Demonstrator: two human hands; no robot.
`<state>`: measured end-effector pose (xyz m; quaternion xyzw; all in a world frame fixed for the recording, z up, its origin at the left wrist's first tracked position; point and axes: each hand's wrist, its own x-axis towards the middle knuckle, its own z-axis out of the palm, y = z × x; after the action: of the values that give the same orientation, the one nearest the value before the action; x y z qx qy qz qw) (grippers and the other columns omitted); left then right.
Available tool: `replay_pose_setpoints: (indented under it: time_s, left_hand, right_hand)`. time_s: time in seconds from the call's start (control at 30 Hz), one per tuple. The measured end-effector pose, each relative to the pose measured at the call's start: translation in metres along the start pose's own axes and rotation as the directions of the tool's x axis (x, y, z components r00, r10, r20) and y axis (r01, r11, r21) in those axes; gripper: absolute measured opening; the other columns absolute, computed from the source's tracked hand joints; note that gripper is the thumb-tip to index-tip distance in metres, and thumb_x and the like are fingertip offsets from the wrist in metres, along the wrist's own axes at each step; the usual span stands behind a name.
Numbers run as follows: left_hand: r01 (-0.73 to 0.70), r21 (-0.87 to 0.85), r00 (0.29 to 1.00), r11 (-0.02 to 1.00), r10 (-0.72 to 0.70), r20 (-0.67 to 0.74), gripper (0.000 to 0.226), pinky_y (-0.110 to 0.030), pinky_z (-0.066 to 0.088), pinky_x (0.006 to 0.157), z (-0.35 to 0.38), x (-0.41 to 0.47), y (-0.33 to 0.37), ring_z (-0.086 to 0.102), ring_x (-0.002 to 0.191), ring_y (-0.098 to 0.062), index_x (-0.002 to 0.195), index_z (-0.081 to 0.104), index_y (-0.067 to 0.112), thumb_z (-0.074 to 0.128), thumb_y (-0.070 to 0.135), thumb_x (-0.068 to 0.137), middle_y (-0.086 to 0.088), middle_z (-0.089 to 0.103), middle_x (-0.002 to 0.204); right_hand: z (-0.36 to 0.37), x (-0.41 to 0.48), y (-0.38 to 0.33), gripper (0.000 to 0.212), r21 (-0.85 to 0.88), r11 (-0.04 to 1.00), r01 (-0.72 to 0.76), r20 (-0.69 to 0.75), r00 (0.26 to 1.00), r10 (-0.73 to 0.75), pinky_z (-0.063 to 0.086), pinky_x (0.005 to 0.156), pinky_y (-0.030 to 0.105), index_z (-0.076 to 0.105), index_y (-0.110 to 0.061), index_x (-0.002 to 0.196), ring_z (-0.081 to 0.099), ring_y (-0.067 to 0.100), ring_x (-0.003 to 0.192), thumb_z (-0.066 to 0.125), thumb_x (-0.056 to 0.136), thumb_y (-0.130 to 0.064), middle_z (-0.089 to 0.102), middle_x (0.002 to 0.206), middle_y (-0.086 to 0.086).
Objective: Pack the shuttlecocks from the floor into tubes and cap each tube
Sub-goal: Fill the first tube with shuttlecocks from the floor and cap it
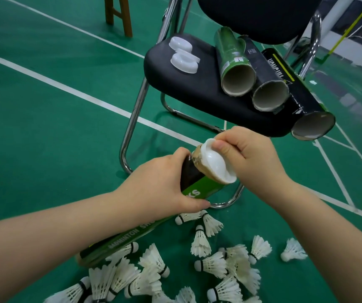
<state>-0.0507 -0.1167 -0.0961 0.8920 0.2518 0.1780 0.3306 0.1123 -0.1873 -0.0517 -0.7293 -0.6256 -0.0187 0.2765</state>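
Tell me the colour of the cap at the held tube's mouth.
White; the cap shows best in the head view, pinched by the right hand.

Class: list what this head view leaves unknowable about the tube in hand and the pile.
Head view:
1. Contents of the held tube: mouth covered by the white cap and right hand.
2. Tube lettering: partly under the left hand.
3. Number of shuttlecocks: pile cut off by the bottom edge.

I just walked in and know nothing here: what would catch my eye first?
Centre frame, the left hand grips a green-and-black cardboard tube while the right hand pinches a white plastic cap at its mouth. White feather shuttlecocks litter the green floor below; three open cardboard tubes lie on the black chair seat.
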Motion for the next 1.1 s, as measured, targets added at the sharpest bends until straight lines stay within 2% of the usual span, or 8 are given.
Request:
replay_pose_setpoints:
  time_s: [0.17,0.4,0.5,0.57,0.67,0.77,0.87,1.1]
  left_hand:
    - [0.000,0.038,1.000,0.999,0.000,0.010,0.068,-0.032,0.051,0.072,0.000,0.000,-0.001,0.057,0.081,-0.007,0.109,0.041,0.028,0.068,0.065,0.060,0.014,0.059,0.091]
    - [-0.014,0.098,1.000,0.995,0.014,0.001,0.065,-0.026,0.048,0.069,0.003,0.000,-0.004,0.056,0.080,-0.008,0.108,0.040,0.027,0.066,0.066,0.062,0.014,0.057,0.091]
    - [-0.007,0.095,1.000,0.995,0.007,0.000,0.065,-0.025,0.048,0.069,0.004,0.001,-0.005,0.055,0.081,-0.007,0.109,0.039,0.028,0.065,0.065,0.063,0.015,0.055,0.092]
    - [0.000,0.085,1.000,0.996,0.000,-0.006,0.062,-0.023,0.046,0.066,0.004,0.001,-0.005,0.054,0.079,-0.006,0.107,0.038,0.029,0.065,0.064,0.063,0.015,0.055,0.091]
    - [-0.002,0.103,1.000,0.995,0.003,-0.011,0.062,-0.024,0.048,0.066,0.004,0.003,-0.005,0.055,0.077,-0.006,0.106,0.038,0.029,0.064,0.064,0.063,0.015,0.055,0.090]
    - [-0.018,0.115,1.000,0.993,0.020,-0.014,0.055,-0.025,0.048,0.061,0.005,0.005,-0.005,0.056,0.072,-0.005,0.100,0.040,0.027,0.061,0.060,0.061,0.013,0.055,0.085]
    - [0.005,0.145,1.000,0.989,-0.005,-0.004,0.051,-0.022,0.043,0.056,0.006,0.003,-0.006,0.050,0.066,-0.003,0.098,0.039,0.024,0.054,0.054,0.060,0.012,0.053,0.082]
    - [0.032,0.252,0.999,0.967,-0.031,-0.006,0.053,-0.025,0.042,0.060,0.010,-0.007,-0.007,0.049,0.071,-0.010,0.106,0.035,0.026,0.058,0.053,0.067,0.013,0.048,0.083]
  right_hand:
    - [-0.002,0.000,-0.006,0.026,-0.123,0.990,0.065,0.080,0.995,-0.055,0.043,0.068,0.030,0.069,-0.014,0.089,0.055,0.015,0.077,0.049,0.086,-0.031,0.062,0.081,-0.001]
    - [0.003,-0.005,-0.014,0.027,-0.239,0.964,0.115,0.179,0.981,-0.073,0.048,0.062,0.036,0.069,-0.018,0.094,0.057,0.022,0.074,0.045,0.086,-0.028,0.061,0.084,0.000]
    - [0.001,-0.005,-0.019,0.027,-0.273,0.958,0.090,0.286,0.958,-0.008,0.048,0.076,0.038,0.063,-0.022,0.111,0.057,0.022,0.088,0.041,0.095,-0.025,0.063,0.098,0.000]
    - [-0.004,-0.004,-0.022,0.031,-0.118,0.990,-0.079,0.308,0.945,0.112,0.043,0.093,0.032,0.057,-0.027,0.124,0.054,0.014,0.107,0.040,0.097,-0.024,0.061,0.116,-0.006]
    - [-0.006,-0.007,-0.030,0.042,0.265,0.908,-0.324,0.310,0.921,0.237,0.035,0.100,0.018,0.040,-0.038,0.136,0.044,-0.002,0.119,0.040,0.095,-0.038,0.050,0.131,-0.022]
    - [0.008,-0.015,-0.038,0.076,0.200,0.950,-0.242,0.417,0.898,0.141,0.019,0.104,0.015,0.009,-0.040,0.146,0.022,-0.007,0.132,0.030,0.081,-0.074,0.024,0.144,-0.032]
    - [0.021,-0.021,-0.041,0.087,0.107,0.977,-0.183,0.396,0.910,0.127,0.013,0.108,0.024,-0.006,-0.039,0.146,0.003,-0.007,0.137,0.030,0.075,-0.075,0.003,0.152,-0.027]
    - [0.018,-0.024,-0.053,0.070,0.135,0.941,-0.310,0.476,0.853,0.213,0.032,0.103,0.030,0.021,-0.041,0.140,0.031,0.008,0.129,0.057,0.081,-0.053,0.025,0.143,-0.019]
